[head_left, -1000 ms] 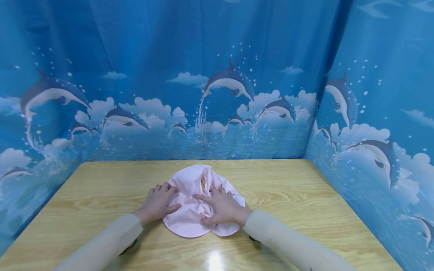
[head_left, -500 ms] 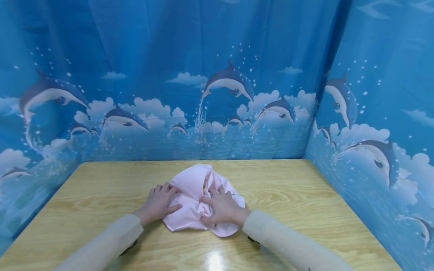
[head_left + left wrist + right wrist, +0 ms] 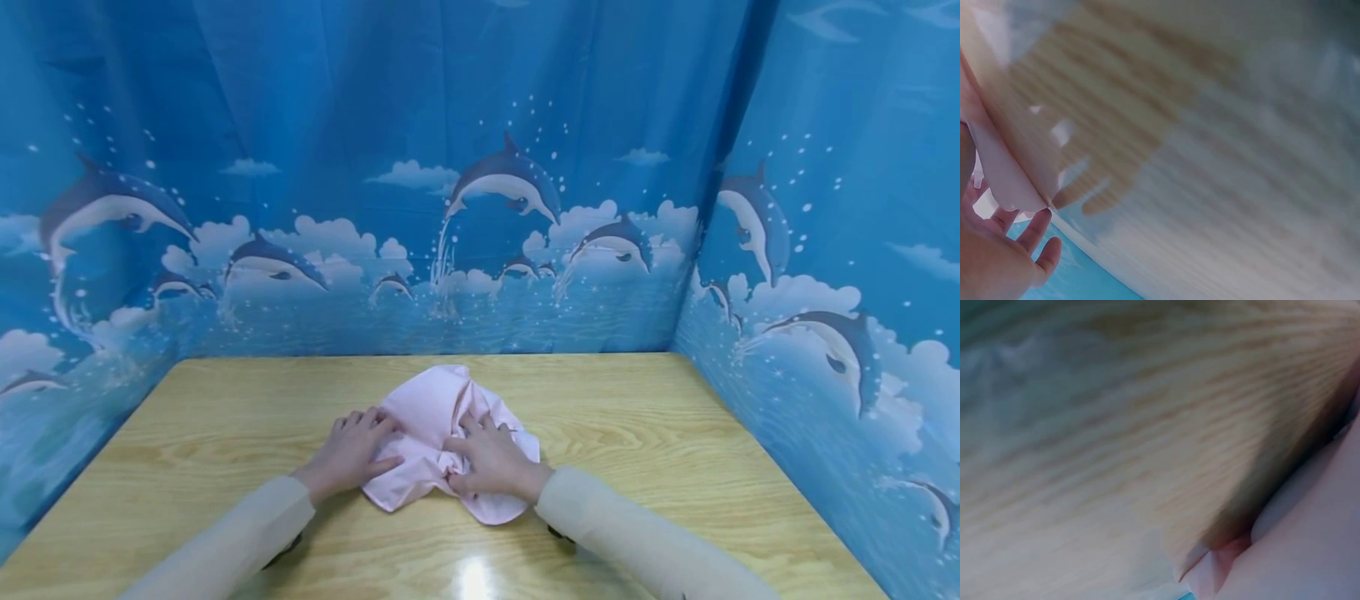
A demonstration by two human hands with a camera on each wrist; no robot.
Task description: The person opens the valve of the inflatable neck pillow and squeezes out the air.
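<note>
Blue dolphin-print curtain (image 3: 480, 175) wraps around a wooden surface (image 3: 675, 433) on three sides. Pink cloth (image 3: 431, 408) lies crumpled mid-surface, under and between both hands. Left hand (image 3: 352, 454) rests flat on the cloth's left edge, fingers (image 3: 371, 419) straight and spread, thumb lying across the fabric. Right hand (image 3: 491, 460) sits on the cloth's right part, its fingers curled and bunching a ridge of fabric toward the palm, cloth gathered into folds just left of them. Both hands close together, nearly touching over the cloth. Pale long sleeves (image 3: 645, 542) on both arms. Wrist views blurred: wood grain, bit of pink cloth (image 3: 1004, 169), left hand (image 3: 997, 262) fingers loosely extended.
</note>
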